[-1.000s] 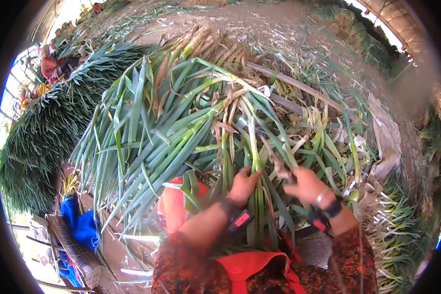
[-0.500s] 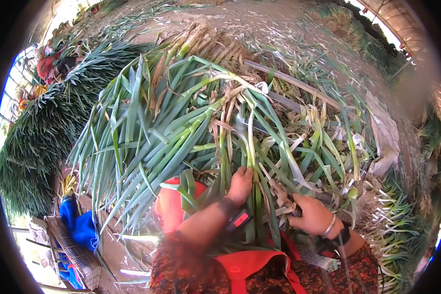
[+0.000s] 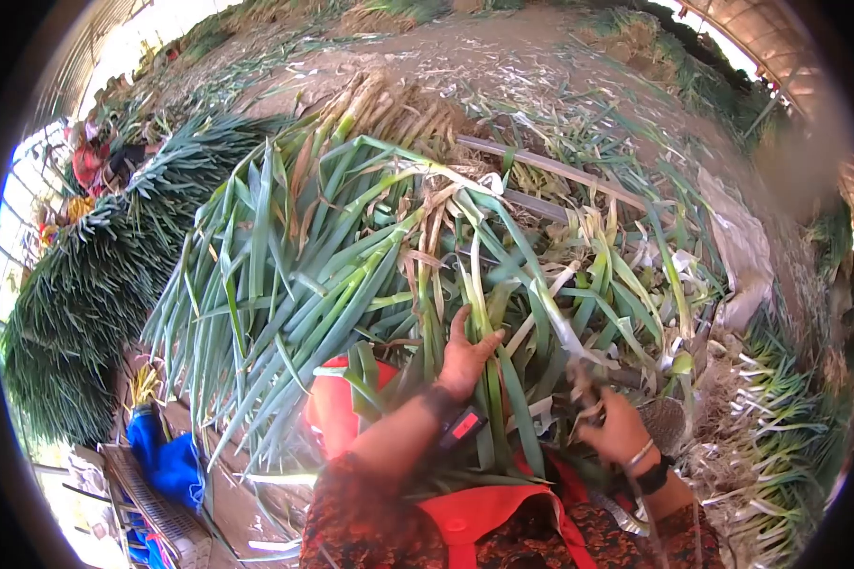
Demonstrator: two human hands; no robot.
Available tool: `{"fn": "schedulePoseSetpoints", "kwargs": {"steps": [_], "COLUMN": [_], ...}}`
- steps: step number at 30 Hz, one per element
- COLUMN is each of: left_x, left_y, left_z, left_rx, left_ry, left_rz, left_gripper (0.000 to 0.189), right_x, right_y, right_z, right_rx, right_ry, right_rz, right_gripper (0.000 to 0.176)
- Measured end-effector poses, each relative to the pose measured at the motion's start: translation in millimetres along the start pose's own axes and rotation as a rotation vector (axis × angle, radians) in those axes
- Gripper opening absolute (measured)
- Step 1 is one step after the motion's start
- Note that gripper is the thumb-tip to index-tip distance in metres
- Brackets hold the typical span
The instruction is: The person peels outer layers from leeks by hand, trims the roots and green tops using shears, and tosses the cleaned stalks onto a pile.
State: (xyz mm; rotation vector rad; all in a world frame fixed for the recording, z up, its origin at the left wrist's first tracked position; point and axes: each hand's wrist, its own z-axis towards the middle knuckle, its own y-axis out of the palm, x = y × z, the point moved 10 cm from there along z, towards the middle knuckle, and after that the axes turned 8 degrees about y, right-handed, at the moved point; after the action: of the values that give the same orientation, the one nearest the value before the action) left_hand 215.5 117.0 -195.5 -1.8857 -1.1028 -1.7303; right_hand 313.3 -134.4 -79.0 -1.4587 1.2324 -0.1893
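Note:
A large heap of green onions [image 3: 304, 284] with long leaves lies in front of me. My left hand [image 3: 465, 362] rests on the pale stalk of one green onion [image 3: 477, 284]; its thumb and forefinger are spread apart. Closer to my lap, on the right, my right hand [image 3: 620, 431] is closed around something brownish and blurred that I cannot make out. Torn leaves and peeled pale stalks [image 3: 565, 322] lie just beyond it.
Trimmed green onions [image 3: 750, 417] with white ends lie in a row at right. A dark green stack [image 3: 85, 284] stands at left, with a person [image 3: 90, 161] behind it. Blue cloth [image 3: 169, 455] hangs on a woven seat [image 3: 152, 498]. A long bar [image 3: 560, 171] crosses the heap.
My left hand has loosened from the stalk, its thumb and forefinger now apart. My right hand has moved slightly right and down. The view has shifted a little.

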Motion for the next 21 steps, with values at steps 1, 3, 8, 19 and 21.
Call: {"fn": "schedulePoseSetpoints", "kwargs": {"steps": [1, 3, 8, 19, 21], "left_x": [8, 23, 101, 175, 155], "left_y": [3, 3, -7, -111, -149], "left_z": [-1, 0, 11, -45, -50], "left_rx": [-0.028, -0.017, -0.192, -0.648, -0.634], "left_ry": [-0.004, 0.005, 0.0, -0.156, -0.315], "left_rz": [0.014, 0.002, 0.118, 1.224, 1.12], "left_gripper": [0.073, 0.076, 0.082, 0.081, 0.081], "right_x": [14, 60, 120, 130, 134], "right_y": [-7, -8, 9, 8, 9], "right_z": [7, 19, 29, 29, 30], "right_rx": [0.066, 0.205, 0.186, 0.157, 0.159], "right_ry": [0.074, 0.148, 0.243, 0.242, 0.229], "right_rz": [0.027, -0.075, -0.063, 0.107, 0.107], "right_gripper": [0.054, 0.054, 0.055, 0.061, 0.062]}}
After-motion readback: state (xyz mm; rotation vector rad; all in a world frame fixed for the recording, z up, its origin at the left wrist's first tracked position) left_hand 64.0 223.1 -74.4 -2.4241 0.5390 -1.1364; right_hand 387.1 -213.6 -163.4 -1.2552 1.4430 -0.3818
